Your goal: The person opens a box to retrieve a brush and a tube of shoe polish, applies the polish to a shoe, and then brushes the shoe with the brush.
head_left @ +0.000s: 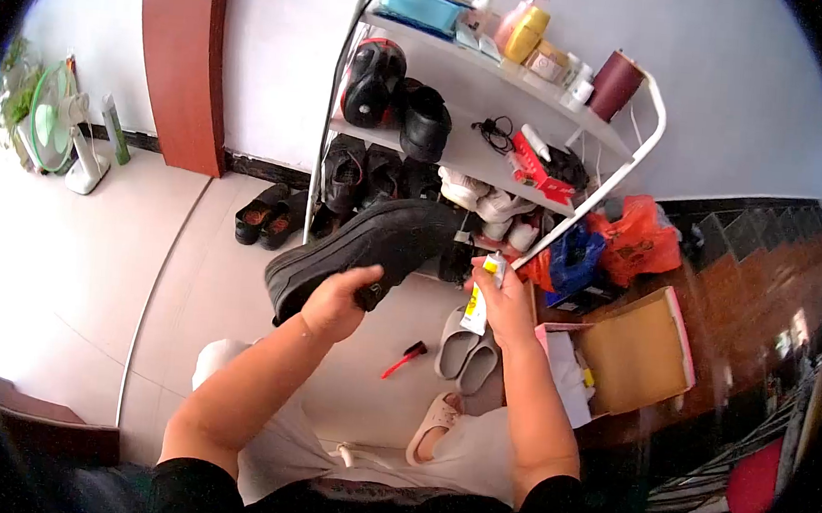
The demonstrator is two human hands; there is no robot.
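My left hand [336, 304] grips a black shoe [364, 244], its thumb on the near side; the shoe is held up in front of the rack with its heel end to the lower left. In my right hand [503, 301] is a white and yellow tube [482, 295], held upright between thumb and fingers, a short way right of the shoe. On the floor below, between my two arms, lies a small brush [406, 359] with a red handle and a dark head. Grey slippers [466, 351] stand on the floor under the tube.
A white rack [494, 162] holds shoes, bottles and a blue basket [419, 7]. Black shoes [269, 216] stand left of it. To the right are plastic bags [636, 236] and an open cardboard box [638, 353]. A green fan [54, 117] stands far left.
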